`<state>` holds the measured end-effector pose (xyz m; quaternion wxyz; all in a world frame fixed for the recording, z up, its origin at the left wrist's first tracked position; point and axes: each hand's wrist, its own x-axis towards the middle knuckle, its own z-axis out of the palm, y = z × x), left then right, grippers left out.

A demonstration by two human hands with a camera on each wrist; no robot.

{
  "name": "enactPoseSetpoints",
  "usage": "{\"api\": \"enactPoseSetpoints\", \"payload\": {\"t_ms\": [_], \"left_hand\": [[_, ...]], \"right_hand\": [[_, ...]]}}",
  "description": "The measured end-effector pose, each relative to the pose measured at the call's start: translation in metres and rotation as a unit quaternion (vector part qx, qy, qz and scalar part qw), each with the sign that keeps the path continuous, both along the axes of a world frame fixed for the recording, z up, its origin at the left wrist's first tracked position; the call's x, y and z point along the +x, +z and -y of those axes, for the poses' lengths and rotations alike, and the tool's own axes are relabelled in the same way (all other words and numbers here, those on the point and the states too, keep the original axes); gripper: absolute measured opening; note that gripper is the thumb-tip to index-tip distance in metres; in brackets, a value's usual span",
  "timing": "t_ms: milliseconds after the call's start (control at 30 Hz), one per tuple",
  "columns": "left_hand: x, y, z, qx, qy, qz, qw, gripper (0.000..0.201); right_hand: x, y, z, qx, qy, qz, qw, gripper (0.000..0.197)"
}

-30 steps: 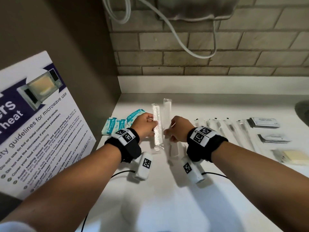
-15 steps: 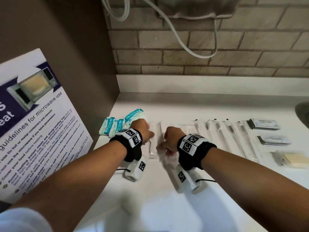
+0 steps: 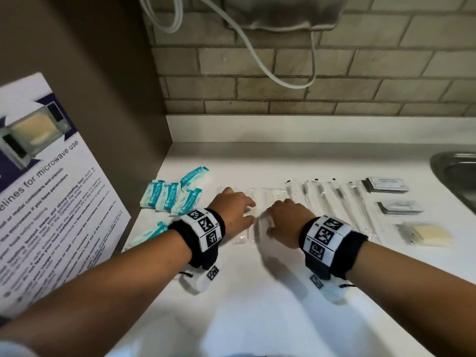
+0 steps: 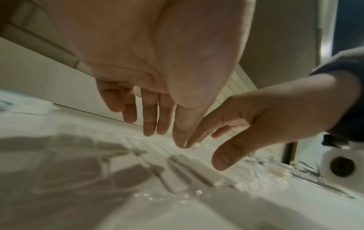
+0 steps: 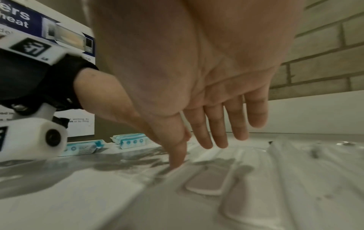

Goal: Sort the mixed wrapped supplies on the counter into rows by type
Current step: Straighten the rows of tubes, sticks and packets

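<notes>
White counter: clear wrapped sticks lie lengthwise toward the wall; left hand and right hand flat, fingers spread.

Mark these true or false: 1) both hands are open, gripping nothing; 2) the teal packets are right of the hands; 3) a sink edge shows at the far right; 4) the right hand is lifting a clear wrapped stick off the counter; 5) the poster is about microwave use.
1) True: left hand and right hand have straight fingers.
2) False: the teal packets lie left of them.
3) True: sink.
4) False: the clear wrapped sticks lie flat on the counter.
5) True: poster.
</notes>
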<state>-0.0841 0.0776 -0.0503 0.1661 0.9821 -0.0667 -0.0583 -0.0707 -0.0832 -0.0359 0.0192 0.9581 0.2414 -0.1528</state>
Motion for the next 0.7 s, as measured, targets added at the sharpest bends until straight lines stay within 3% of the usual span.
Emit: {"api": "enactPoseSetpoints", "payload": {"t_ms": [167, 267, 500, 700], "left_hand": [[-0.006, -0.007, 0.03, 0.121, -0.104, -0.053, 0.986, 0.066], [-0.012, -0.009, 0.045, 0.17, -0.131, -0.057, 0.975, 0.066], [-0.018, -0.016, 0.058, 0.209, -0.12, -0.046, 0.969, 0.06], [-0.023, -0.012, 0.062, 0.178, -0.097, -0.057, 0.978, 0.052]], "right_hand": [[0.001, -0.011, 0.018, -0.103, 0.0, -0.002, 0.995, 0.047], [-0.001, -0.014, 0.026, -0.129, -0.008, -0.009, 0.992, 0.05], [-0.009, -0.01, 0.025, -0.144, -0.001, -0.017, 0.989, 0.055], [-0.004, -0.007, 0.024, -0.144, -0.007, -0.035, 0.989, 0.056]]}}
